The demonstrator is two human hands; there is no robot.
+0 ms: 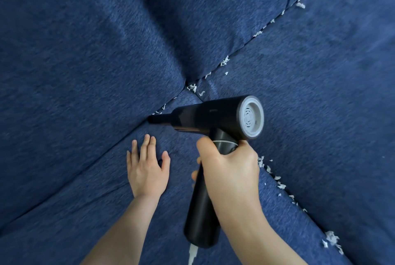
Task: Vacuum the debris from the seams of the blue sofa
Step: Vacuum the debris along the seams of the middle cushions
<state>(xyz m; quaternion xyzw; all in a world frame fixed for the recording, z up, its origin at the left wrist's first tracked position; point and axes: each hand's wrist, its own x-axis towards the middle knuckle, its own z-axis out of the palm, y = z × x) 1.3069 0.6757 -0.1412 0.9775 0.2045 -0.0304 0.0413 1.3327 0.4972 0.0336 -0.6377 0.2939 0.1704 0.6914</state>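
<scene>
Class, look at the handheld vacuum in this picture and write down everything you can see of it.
The vacuum is black, smooth like plastic, shaped like a pistol. Its barrel ends in a narrow nozzle set at the seam where blue sofa cushions meet; the rear shows a grey round vent. A long handle slants down toward the viewer, gripped near its top by the right hand, fingers curled round it. A white cord hangs from its base.
</scene>
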